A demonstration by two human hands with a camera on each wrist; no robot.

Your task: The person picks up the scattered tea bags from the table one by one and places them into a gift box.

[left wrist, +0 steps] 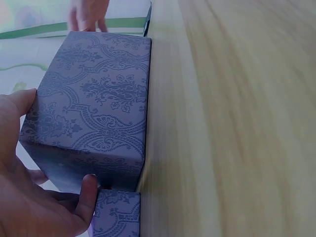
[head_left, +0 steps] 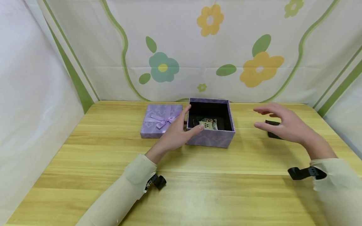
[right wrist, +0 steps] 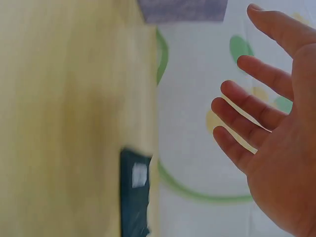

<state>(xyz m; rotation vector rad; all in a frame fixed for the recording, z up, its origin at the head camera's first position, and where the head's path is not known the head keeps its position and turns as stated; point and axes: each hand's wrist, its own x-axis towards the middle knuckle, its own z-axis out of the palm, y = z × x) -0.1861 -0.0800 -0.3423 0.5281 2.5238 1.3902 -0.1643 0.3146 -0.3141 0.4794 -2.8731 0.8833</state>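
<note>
An open purple patterned box [head_left: 210,138] [left wrist: 94,103] stands mid-table with a small printed card [head_left: 208,124] on its black lining. My left hand [head_left: 193,119] [left wrist: 39,197] grips the box's near-left corner, thumb hooked over the front rim and fingers along the left wall. Its lid [head_left: 161,121] [left wrist: 116,215], tied with a lilac bow, lies just left of the box. My right hand [head_left: 261,118] [right wrist: 266,113] hovers with fingers spread and holds nothing, just above a small flat black item [head_left: 272,134] [right wrist: 134,197] on the table.
The wooden table [head_left: 181,188] [left wrist: 237,123] is ringed by a flowered cloth backdrop [head_left: 209,56] and white side curtains. Black wrist cameras [head_left: 158,181] [head_left: 304,172] sit on both cream sleeves.
</note>
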